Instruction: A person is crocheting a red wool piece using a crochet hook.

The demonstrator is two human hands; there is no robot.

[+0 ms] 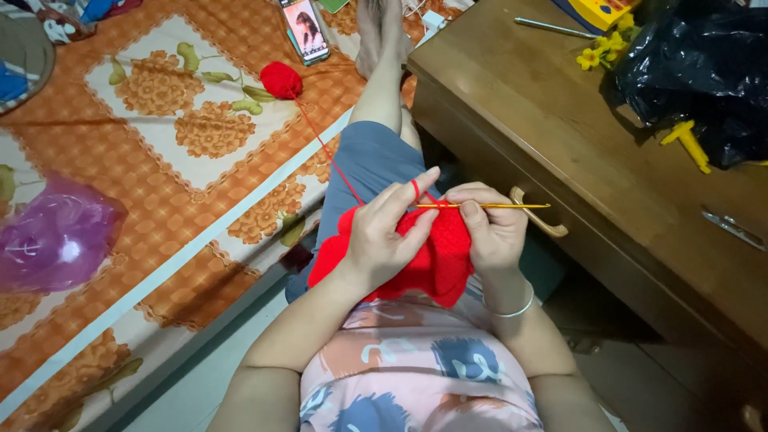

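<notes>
Seen from above, a left hand pinches red crochet work in the lap, yarn looped over its finger. The right hand grips a golden hook. The yarn ball lies far left on the bedspread.

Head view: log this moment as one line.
left hand: holds red crochet piece, yarn over forefinger | right hand: grips gold crochet hook | yarn ball: on mat

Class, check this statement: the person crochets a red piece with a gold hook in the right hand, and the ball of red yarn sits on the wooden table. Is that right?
Not quite. The ball of red yarn lies on the orange floral bedsheet, not on the wooden table, as the head view shows. The rest holds: the right hand holds the gold hook at the red piece.
</notes>
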